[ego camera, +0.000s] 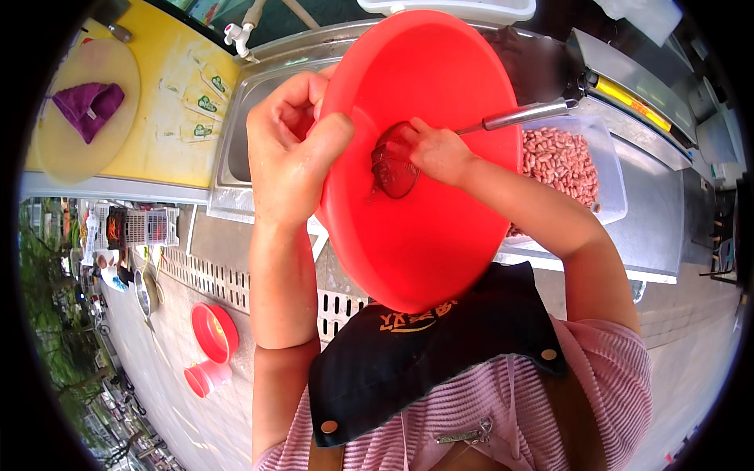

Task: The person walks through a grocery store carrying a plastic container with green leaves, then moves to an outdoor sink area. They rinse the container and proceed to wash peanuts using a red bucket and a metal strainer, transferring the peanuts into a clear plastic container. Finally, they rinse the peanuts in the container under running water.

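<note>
My left hand (300, 141) grips the rim of a large red plastic basin (436, 247), which is tilted up in front of me. Inside the basin, my right hand (439, 150) has its fingers on the bowl of a metal strainer ladle (397, 182). The ladle's shiny handle (524, 115) points to the right across the basin's rim. My right fingertips are partly hidden in the ladle's bowl, and the contents there cannot be made out. Behind the basin on the right, reddish-pink beans or peanuts (559, 162) fill a clear plastic tub (615, 182).
A steel sink (238, 135) lies on the left below a white tap (238, 38). Farther left, a purple cloth (91, 109) rests on a round board (70, 153). A red basin (215, 332) and a pink bucket (206, 377) stand on the floor. A steel counter (648, 218) is on the right.
</note>
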Demonstrator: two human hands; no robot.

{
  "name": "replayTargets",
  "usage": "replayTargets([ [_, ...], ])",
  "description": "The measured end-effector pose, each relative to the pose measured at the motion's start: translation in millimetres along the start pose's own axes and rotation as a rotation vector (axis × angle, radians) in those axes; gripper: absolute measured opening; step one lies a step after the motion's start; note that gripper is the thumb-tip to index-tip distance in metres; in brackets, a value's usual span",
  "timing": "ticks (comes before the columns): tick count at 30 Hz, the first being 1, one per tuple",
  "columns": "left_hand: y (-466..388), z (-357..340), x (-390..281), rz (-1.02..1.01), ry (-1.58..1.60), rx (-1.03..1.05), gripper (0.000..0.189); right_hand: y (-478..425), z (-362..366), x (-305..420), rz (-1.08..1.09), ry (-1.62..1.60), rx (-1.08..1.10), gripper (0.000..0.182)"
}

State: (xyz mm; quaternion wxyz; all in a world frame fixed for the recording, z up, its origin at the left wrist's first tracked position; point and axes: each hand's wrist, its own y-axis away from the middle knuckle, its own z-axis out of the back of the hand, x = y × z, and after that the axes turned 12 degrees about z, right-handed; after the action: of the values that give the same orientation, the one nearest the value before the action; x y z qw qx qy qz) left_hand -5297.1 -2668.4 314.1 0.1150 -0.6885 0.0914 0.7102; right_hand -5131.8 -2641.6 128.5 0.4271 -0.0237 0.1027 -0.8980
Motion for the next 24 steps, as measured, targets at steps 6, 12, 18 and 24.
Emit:
replayTargets([
  [6,-1.1,2.6,3.2,0.01,0.017,-0.022,0.01,-18.2,17.3,-0.7,-0.166,-0.283,0.298,0.022],
  [12,-4.2,7.2,6.5,-0.002,0.035,0.017,0.011,-17.0,6.1,-3.9,-0.221,-0.268,0.27,0.017],
  [18,-5.8,8.1,9.5,-0.022,0.029,0.008,0.011,-15.0,-11.6,11.7,-0.215,-0.323,0.302,0.015],
  [24,-4.5,5.7,6.0,-0.036,0.029,0.005,0.01,-5.5,13.1,-12.9,0.01,-0.131,0.207,0.015],
])
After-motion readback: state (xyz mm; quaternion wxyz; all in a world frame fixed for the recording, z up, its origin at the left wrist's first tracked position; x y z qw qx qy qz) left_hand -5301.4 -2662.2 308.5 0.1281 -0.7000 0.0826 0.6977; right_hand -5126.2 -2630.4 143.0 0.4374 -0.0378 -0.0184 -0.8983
